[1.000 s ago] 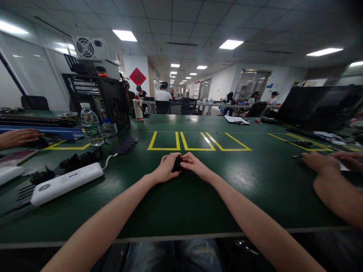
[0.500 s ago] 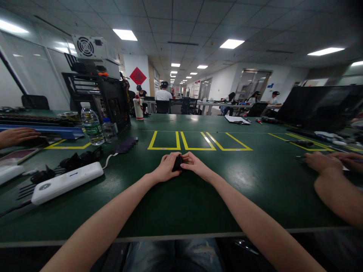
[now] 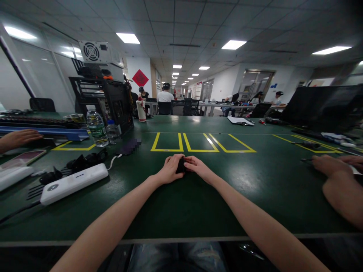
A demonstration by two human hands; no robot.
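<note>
Between my hands, low over the green table (image 3: 195,211) and short of the yellow tape, is a small black object (image 3: 180,165); its kind is not clear, as the fingers cover much of it. My left hand (image 3: 169,168) wraps round its left side, with the thumb along the near edge. On the other side my right hand (image 3: 199,168) has its thumb and bent fingertips pressed close against the object. Both forearms reach in from the table's front edge.
At left lie a white power strip (image 3: 74,184), black cables and a phone (image 3: 24,159); a water bottle (image 3: 96,128) stands by an open computer case (image 3: 117,102). Yellow tape frames (image 3: 166,150) mark the table. Other people's hands work at far left (image 3: 19,139) and right (image 3: 330,166).
The view has shifted a little, so the scene sits slightly farther right and lower. Both my hands stay around the small black object, with only slight finger movement.
</note>
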